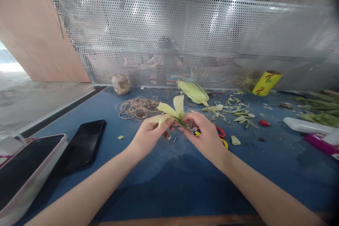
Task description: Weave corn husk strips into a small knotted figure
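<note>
Both my hands meet above the middle of the blue table (164,169). My left hand (150,134) pinches pale green corn husk leaves (172,110) that fan upward. My right hand (205,132) is closed on the lower end of the same husk bundle. Under my right hand lie scissors with red and yellow handles (221,135), partly hidden. A whole ear of corn in its husk (193,92) lies further back near the perforated metal screen (185,35).
A coil of thin twine (137,107) and a twine ball (120,84) lie left of the husk. A black phone (84,143) and a tablet in a white tray (23,169) sit at left. Husk scraps (238,111), a yellow cup (266,83), green stalks (317,109).
</note>
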The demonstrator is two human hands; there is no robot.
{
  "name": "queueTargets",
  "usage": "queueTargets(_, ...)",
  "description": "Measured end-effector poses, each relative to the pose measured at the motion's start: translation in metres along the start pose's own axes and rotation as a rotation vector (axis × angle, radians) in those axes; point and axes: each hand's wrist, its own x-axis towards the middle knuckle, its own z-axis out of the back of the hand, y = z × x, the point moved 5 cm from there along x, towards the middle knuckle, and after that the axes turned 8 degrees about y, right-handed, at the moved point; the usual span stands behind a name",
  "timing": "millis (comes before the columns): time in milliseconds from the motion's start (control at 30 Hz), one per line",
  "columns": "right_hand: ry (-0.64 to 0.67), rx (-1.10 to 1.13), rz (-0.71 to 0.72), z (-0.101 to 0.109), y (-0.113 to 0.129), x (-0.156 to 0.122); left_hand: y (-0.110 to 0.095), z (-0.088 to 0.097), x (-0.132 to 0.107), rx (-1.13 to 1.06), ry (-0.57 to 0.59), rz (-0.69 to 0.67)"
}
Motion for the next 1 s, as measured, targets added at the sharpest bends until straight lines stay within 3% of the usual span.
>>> queueTargets(100,-0.015,0.004,-0.018,0.001,-0.004,0.0,0.0,-0.005,-0.002,-0.057,0.086,0.053)
queueTargets(300,-0.004,0.077,-0.022,0.001,-0.003,0.0,0.001,-0.006,-0.003,-0.085,0.091,0.061)
queueTargets(633,-0.102,0.013,0.016,0.006,-0.002,0.0,0.001,-0.024,-0.005,-0.752,0.439,0.222)
queueTargets(800,-0.099,0.034,0.016,0.011,-0.002,0.001,-0.003,-0.025,-0.007,-1.05,0.435,0.241)
queueTargets(1000,-0.103,0.057,-0.021,0.01,-0.007,0.001,0.001,-0.023,-0.006,-1.044,0.445,0.257)
